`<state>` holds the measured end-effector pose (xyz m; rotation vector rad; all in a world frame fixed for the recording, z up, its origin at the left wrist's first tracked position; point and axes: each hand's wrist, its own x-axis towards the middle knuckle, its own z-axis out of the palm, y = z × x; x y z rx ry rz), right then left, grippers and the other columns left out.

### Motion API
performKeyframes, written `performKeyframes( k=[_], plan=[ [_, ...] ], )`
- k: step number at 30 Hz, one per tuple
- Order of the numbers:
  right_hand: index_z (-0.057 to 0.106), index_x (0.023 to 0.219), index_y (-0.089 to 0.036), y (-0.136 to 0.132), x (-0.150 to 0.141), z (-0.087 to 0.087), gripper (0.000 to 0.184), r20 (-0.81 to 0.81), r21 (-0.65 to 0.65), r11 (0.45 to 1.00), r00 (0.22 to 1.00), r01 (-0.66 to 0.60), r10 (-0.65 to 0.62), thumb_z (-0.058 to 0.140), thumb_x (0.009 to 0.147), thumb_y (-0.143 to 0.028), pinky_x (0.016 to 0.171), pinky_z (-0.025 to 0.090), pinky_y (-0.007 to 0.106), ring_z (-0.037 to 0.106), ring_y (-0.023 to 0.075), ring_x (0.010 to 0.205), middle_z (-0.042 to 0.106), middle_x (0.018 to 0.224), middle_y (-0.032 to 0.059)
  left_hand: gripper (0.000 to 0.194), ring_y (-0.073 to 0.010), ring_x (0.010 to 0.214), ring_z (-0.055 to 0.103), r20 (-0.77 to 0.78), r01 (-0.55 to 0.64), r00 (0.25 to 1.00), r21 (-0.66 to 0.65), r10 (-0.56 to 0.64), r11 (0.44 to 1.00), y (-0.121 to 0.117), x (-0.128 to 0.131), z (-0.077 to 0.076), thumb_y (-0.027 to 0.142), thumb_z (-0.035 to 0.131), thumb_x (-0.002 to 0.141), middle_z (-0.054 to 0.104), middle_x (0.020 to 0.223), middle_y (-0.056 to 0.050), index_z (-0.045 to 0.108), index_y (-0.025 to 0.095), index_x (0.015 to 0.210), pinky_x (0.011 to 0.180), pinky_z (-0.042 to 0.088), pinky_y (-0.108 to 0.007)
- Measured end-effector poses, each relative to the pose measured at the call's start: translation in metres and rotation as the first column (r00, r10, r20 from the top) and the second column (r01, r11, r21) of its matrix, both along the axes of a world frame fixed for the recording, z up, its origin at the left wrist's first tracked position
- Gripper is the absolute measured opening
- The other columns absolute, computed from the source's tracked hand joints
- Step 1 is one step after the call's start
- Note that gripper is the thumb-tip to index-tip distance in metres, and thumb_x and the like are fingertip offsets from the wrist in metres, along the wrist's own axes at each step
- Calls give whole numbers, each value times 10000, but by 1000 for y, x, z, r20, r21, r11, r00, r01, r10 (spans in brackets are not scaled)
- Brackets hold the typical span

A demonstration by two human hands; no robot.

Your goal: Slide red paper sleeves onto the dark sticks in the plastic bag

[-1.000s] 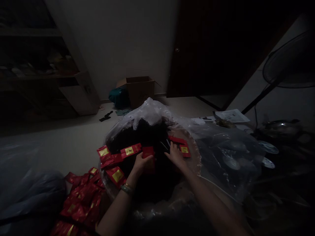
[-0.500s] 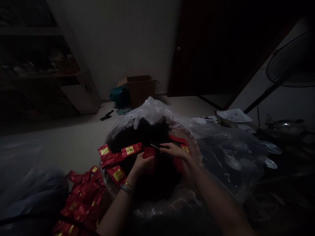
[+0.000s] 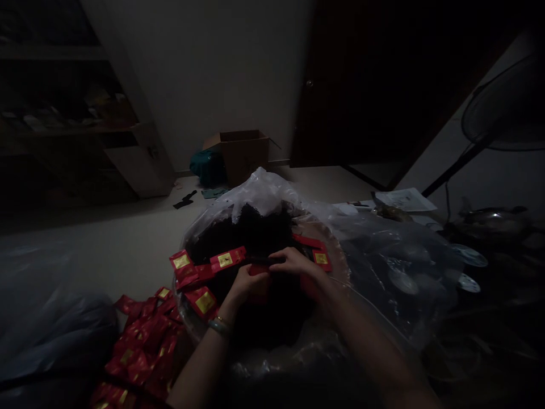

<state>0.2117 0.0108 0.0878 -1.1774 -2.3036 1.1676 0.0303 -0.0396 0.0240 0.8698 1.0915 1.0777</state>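
Note:
A small red packet [image 3: 259, 289] is pinched in my left hand [image 3: 246, 284], over a round container [image 3: 336, 250] lined with clear plastic and holding a dark loose heap [image 3: 251, 227], apparently tea leaves. Close beside it, my right hand [image 3: 293, 262] has its fingers closed on a slim dark utensil [image 3: 260, 261] at the packet's upper edge. Its far end cannot be made out. Several red packets with gold labels lie on the container's left side, among them one packet [image 3: 225, 259] near my left hand. Another labelled packet [image 3: 321, 258] lies to the right.
A pile of red packets [image 3: 142, 341] stands at lower left. Clear plastic sheeting [image 3: 395, 272] spreads to the right, near a paper sheet [image 3: 406, 200] and a standing fan [image 3: 502, 108]. An open cardboard box [image 3: 244, 153] sits by the wall. The room is dim.
My right hand has moved slightly left, bringing the utensil to the packet's top. The utensil's bright edge no longer shows. My left hand and the packet have hardly moved.

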Motion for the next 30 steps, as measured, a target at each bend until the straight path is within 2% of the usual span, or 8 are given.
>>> performKeyframes(
  k=[6,15,21,27,30],
  plan=[
    [725,1024,-192,2,-2,-8,344,17,34,999,999,31,-31,622,752,-375,604,413,232,611,172,684,730,832,7,439,-170,603,643,-24,-21,999,-13,21,1000,2,0,-5,307,852,487,711,713,-56,685,100,836,605,485,-264],
    [711,1062,-196,5,-1,-15,357,37,44,999,999,13,-15,620,755,-354,686,443,259,648,205,771,739,901,20,423,-173,591,645,-11,-7,1000,-10,7,1000,0,0,-1,292,849,489,713,708,-61,689,97,828,596,493,-265],
    [658,1162,-229,6,7,-9,540,45,34,998,998,-46,45,723,652,-395,760,460,283,653,240,884,716,1041,25,389,-164,582,634,-22,35,999,0,-35,999,0,2,-6,283,829,523,709,678,-51,706,94,839,599,481,-256],
    [718,1047,-220,3,1,-8,345,84,66,998,996,6,-12,647,738,-358,651,432,240,642,193,745,737,837,-8,421,-177,610,646,-10,39,999,17,-38,999,1,-1,-8,301,849,490,717,711,-72,699,87,821,627,489,-269],
    [717,1047,-233,2,-1,-11,336,92,91,995,994,44,-52,646,742,-354,648,427,239,638,188,741,740,856,-3,425,-167,599,640,-20,32,999,24,-32,999,2,-2,-9,312,849,494,716,709,-68,699,88,823,621,485,-263]
  ],
)
